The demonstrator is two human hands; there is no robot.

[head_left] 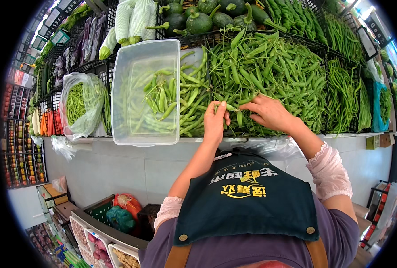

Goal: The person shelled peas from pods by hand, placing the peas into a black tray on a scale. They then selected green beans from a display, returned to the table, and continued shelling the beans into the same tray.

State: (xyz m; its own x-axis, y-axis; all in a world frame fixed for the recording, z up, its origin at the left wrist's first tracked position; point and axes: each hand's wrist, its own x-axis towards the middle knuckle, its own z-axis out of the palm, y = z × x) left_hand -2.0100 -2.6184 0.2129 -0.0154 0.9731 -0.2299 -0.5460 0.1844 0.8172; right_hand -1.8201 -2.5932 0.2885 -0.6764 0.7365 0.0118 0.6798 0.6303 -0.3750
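My left hand (215, 117) pinches a green pea pod (231, 107) between thumb and forefinger, above a heap of pea pods (279, 67) with thin stems. My right hand (270, 113) is close on the right, its thumb and forefinger at the other end of the same pod. Another pod hangs just below the fingers. To the left, a clear plastic tub (126, 67) holds a small pile of pea pods (163, 95). The tub rests over a crate of longer green bean pods (193, 100), partly hidden beneath it.
Behind are green round squashes (198, 22), netted pale gourds (131, 20) and green peppers (295, 20). Long green beans (342, 93) lie at right. A plastic bag of green pods (76, 104) stands at left. The display's front edge (339, 135) runs before my apron (245, 201).
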